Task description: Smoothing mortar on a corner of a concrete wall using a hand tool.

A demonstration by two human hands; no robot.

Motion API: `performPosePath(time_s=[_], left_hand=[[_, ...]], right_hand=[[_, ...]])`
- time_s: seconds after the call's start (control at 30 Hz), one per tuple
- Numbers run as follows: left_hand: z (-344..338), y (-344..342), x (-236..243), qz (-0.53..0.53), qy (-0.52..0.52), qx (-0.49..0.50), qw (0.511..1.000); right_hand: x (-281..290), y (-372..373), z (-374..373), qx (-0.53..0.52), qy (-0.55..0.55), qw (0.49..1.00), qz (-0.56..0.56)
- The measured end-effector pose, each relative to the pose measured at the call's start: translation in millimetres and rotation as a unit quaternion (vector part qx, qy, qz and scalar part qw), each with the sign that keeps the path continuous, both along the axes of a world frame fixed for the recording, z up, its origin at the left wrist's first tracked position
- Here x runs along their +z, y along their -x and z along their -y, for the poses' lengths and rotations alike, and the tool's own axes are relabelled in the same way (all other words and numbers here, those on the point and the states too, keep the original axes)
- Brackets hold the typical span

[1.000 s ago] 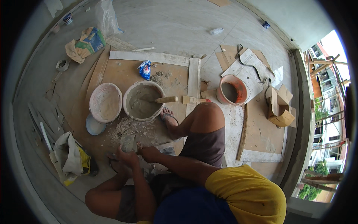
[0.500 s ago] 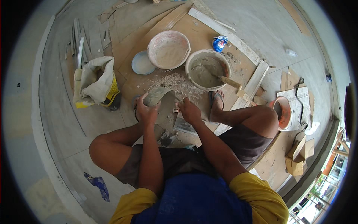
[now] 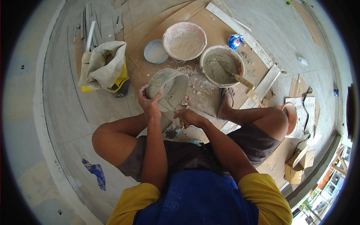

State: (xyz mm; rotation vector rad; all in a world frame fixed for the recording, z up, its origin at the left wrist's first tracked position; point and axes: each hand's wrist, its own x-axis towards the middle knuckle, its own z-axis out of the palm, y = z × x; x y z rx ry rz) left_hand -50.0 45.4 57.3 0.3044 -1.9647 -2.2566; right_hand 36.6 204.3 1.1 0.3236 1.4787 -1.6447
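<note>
In the head view, the left hand grips a grey-caked bowl by its wall — tilted, raised over the brown sheet. The right hand is closed round a scraper, its blade at the bowl's near rim. A mortar bucket stands near the sheet's white-edged right corner.

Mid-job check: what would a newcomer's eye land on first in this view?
Probably the grey-smeared bowl, tilted in the left hand near the middle, with a flat-bladed tool in the right hand held at it. Beyond, to the right, stands a bucket of grey paste with a wooden handle sticking out. The bright blue packet behind that bucket also pops out.
</note>
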Motion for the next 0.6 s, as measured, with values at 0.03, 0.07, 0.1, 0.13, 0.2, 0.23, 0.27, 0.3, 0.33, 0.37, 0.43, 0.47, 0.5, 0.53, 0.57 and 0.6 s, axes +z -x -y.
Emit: performPosePath(time_s=[0.03,0.07,0.1,0.13,0.2,0.23,0.27,0.3,0.33,0.37,0.43,0.47,0.5,0.53,0.57,0.6], left_hand=[[-1,1,0,0.003,-0.011,0.011,1.000],[-3,2,0,0.003,-0.012,0.009,1.000],[-5,5,0,0.012,-0.025,0.014,1.000],[-7,6,0,0.020,-0.039,0.020,0.999],[-4,8,-11,0.031,-0.057,0.042,0.997],[-1,9,-15,0.043,-0.077,0.063,0.994],[-2,8,-15,0.043,-0.076,0.063,0.994],[-2,7,-16,0.060,-0.114,0.084,0.988],[-2,7,-16,0.077,-0.151,0.104,0.980],[0,7,-17,0.077,-0.151,0.105,0.980],[5,8,-20,0.102,-0.155,0.122,0.975],[4,8,-17,0.102,-0.156,0.121,0.975],[2,9,-15,0.107,-0.160,0.119,0.974],[0,10,-12,0.111,-0.163,0.117,0.973],[0,10,-12,0.110,-0.164,0.117,0.973],[0,10,-12,0.108,-0.147,0.118,0.976]], right_hand=[[0,0,1,-0.001,0.000,1.000,0.000],[0,-1,0,-0.019,0.042,0.999,-0.001],[0,-2,0,-0.037,0.085,0.996,-0.002],[1,-5,2,-0.039,0.084,0.996,-0.002],[7,-6,11,-0.131,-0.115,0.952,-0.251],[10,-7,14,-0.129,-0.113,0.952,-0.253],[12,-8,15,-0.165,-0.218,0.910,-0.313],[14,-9,15,-0.198,-0.318,0.851,-0.367],[16,-10,11,-0.198,-0.318,0.852,-0.366],[20,-10,4,-0.112,-0.340,0.872,-0.334],[24,-9,2,-0.024,-0.358,0.884,-0.299],[25,-10,3,-0.102,-0.362,0.862,-0.341],[26,-9,2,-0.179,-0.363,0.831,-0.380],[24,-8,0,-0.179,-0.364,0.831,-0.381],[22,-7,-2,-0.105,-0.373,0.854,-0.349],[20,-6,-3,-0.030,-0.379,0.870,-0.315]])
